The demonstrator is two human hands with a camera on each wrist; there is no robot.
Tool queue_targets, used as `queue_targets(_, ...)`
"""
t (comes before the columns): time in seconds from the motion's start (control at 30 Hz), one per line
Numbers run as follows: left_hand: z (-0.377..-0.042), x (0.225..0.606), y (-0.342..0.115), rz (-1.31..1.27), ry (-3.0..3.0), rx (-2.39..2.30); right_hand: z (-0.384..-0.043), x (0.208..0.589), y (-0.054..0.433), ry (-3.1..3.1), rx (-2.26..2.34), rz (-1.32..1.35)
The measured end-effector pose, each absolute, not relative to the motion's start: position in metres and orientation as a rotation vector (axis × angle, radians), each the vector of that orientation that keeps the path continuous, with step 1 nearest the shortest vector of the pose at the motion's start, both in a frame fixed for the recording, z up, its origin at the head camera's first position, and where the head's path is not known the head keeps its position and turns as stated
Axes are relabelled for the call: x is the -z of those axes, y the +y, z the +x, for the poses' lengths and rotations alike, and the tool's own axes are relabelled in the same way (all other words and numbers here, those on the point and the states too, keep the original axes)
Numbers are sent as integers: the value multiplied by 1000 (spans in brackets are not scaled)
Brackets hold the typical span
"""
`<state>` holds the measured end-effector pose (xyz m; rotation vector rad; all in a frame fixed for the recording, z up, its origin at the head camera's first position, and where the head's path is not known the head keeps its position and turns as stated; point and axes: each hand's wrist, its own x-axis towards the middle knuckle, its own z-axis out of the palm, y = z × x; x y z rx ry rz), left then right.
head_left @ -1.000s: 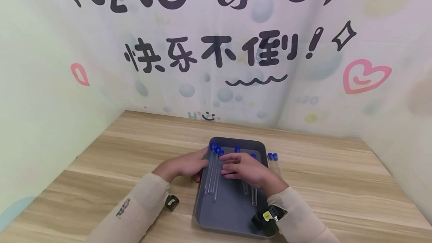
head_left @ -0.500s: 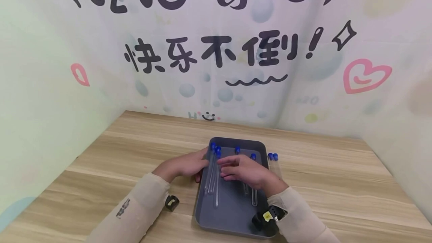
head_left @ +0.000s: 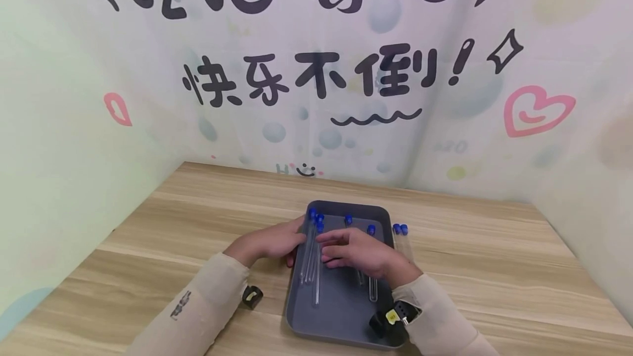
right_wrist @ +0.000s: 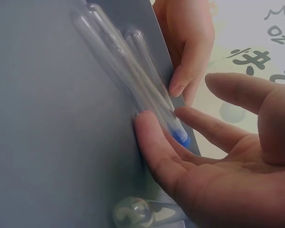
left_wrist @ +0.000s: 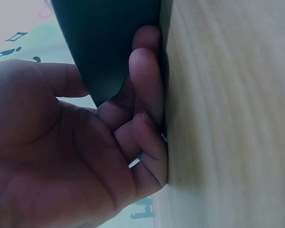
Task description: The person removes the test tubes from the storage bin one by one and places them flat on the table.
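A dark grey tray (head_left: 326, 326) lies on the table with capped glass test tubes in it. My left hand (head_left: 282, 240) grips its left side, thumb over the rim; in the left wrist view the fingers curl against the outer wall (left_wrist: 104, 42). My right hand (head_left: 358, 251) is over the tray, its fingers fairly straight and its thumb apart. Its fingertips touch or nearly touch the nearest of three blue-capped test tubes (head_left: 317, 287) along the left wall. In the right wrist view one fingertip (right_wrist: 147, 123) is beside these tubes.
Further test tubes (head_left: 373, 290) lie in the tray's right part, half hidden by my right hand. Outside the tray's right wall, two blue caps (head_left: 400, 229) show on tubes on the wooden table (head_left: 494, 268). A printed cloth (head_left: 306, 136) hangs behind.
The nearest test tube of the left group has slid toward me and turned straighter. My right hand has shifted slightly left and toward me; the left hand and tray have stayed put.
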<state>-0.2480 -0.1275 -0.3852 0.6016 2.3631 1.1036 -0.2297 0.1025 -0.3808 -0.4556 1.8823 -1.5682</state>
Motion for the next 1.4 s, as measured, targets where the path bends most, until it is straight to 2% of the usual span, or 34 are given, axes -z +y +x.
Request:
queue_targets(0.8, -251, 386, -126, 622, 2337, -1133, -231, 385, 99, 1942, 1518, -486)
queue_targets(1.4, -249, 384, -128, 597, 2340, -1116, -229, 380, 102, 1868, 1702, -394)
